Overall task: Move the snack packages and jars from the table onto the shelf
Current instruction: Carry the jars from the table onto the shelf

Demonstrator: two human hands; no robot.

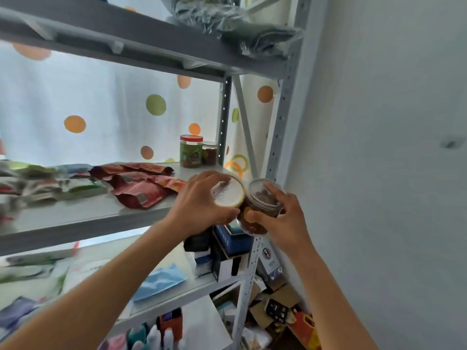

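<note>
Clear plastic in both fists: my left hand (199, 200) curls round a white-lidded jar (228, 194), my right hand (280, 218) grips a jar of brown snacks (260, 205), both tipped toward me at the shelf (83, 215) front corner. The two jars touch, just short of the board. Red packets (141, 185) lie close to the left, and two jars (197, 151) stand at the back. My worry: setting both down at once could knock them together, or one could catch the edge and roll off. The lids might also be loose, though I can't tell.
</note>
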